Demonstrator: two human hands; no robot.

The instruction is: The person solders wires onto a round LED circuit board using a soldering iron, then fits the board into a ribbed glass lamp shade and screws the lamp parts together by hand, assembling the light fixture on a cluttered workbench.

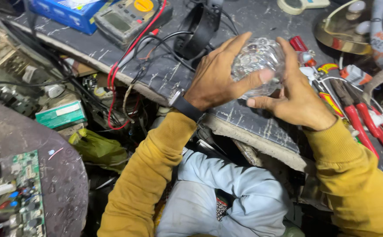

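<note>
A person in mustard-yellow sleeves cradles a clear faceted dome (258,61) between both hands above a scratched dark workbench (165,74). The left hand (215,81) wraps the near side, thumb laid across the front, while the right hand (297,96) closes on the far side with fingers curled over the top, so the dome is held off the bench between two full palms. Judging by its glassy, lens-studded shell, the piece looks light, rigid and smooth, likely to crack or scuff if squeezed or dropped; the rim at its base seems the safer place to hold, rather than the bulging crown. A multimeter (128,17) with red and black leads sits at the bench's back edge, red-handled pliers (362,120) lie just beside the right wrist, and a green circuit board (25,193) rests on a round surface at lower left. The dome's underside is hidden by the palms, motion blur smears its facets, and whatever lies beneath the bench is lost in tangled wires and shadow.
</note>
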